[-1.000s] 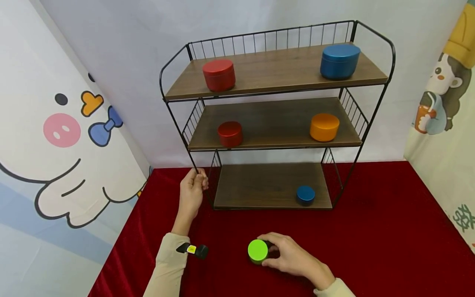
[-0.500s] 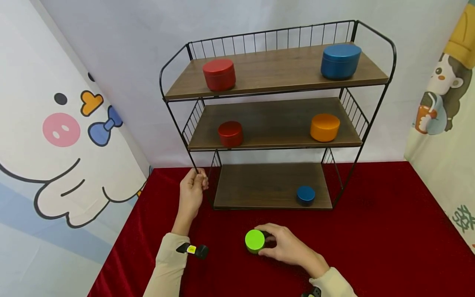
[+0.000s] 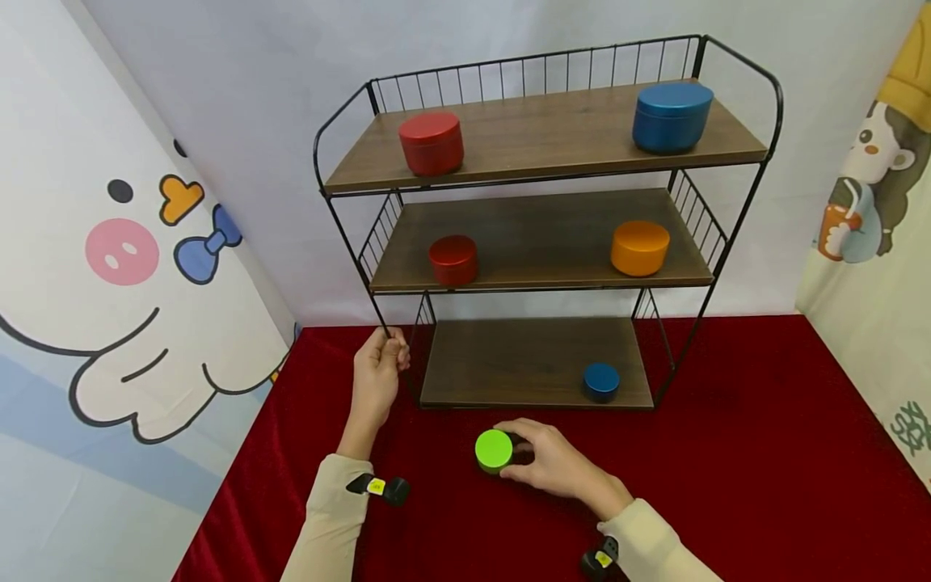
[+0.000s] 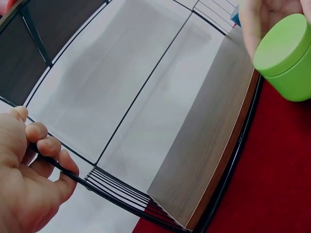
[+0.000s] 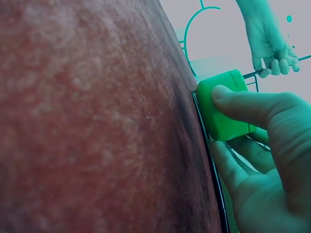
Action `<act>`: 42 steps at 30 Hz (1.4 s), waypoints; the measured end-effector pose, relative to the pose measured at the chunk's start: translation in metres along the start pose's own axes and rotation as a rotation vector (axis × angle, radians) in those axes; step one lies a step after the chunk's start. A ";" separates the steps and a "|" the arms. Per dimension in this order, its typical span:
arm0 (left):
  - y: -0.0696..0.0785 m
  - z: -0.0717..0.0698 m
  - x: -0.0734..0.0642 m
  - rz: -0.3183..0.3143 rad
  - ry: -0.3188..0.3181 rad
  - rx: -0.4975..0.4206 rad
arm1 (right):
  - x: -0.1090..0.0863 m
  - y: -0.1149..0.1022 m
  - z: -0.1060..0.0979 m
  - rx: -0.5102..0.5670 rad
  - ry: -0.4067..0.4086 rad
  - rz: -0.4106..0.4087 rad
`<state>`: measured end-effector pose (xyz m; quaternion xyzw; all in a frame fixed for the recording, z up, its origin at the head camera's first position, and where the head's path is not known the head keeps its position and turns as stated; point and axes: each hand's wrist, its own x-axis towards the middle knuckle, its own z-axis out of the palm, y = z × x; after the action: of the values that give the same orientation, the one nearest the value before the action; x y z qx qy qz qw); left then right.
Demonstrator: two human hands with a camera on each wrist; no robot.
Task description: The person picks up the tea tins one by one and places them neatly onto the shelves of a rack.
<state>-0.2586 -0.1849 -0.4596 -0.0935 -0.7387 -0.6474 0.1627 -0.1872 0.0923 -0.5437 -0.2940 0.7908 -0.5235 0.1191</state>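
Note:
My right hand (image 3: 549, 461) pinches a round, lidded green tin (image 3: 494, 450) between thumb and fingers, in front of the bottom shelf. The right wrist view shows the thumb (image 5: 243, 104) on the near side of the green tin (image 5: 221, 107) and fingers beneath it. At the left, my left hand (image 3: 378, 368) grips the black front post of a three-tier shelf rack (image 3: 538, 279). In the left wrist view the fingers of the left hand (image 4: 36, 170) curl round the thin metal rod.
Two red tins (image 3: 431, 144) stand at the left of the top and middle shelves. A blue oval tin (image 3: 671, 119) is top right, an orange tin (image 3: 640, 249) below it, and a small blue tin (image 3: 601, 382) on the bottom shelf. Red cloth (image 3: 756, 453) covers the table.
My right hand has carried the green tin forward and slightly left, closer to the bottom shelf. The left hand keeps its grip on the post.

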 end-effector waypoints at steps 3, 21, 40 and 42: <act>0.000 0.000 0.000 0.006 -0.005 0.002 | 0.003 -0.001 -0.001 -0.009 0.011 -0.003; -0.001 -0.002 0.000 0.003 0.005 -0.002 | 0.024 -0.001 0.008 -0.001 0.087 0.009; 0.000 0.000 0.000 0.018 0.006 -0.013 | 0.037 -0.003 0.011 -0.027 0.127 0.000; 0.000 -0.001 0.000 0.020 0.008 -0.012 | 0.039 -0.003 0.011 -0.028 0.132 -0.003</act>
<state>-0.2583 -0.1855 -0.4595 -0.0993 -0.7333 -0.6504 0.1718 -0.2124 0.0600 -0.5412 -0.2616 0.8037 -0.5309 0.0616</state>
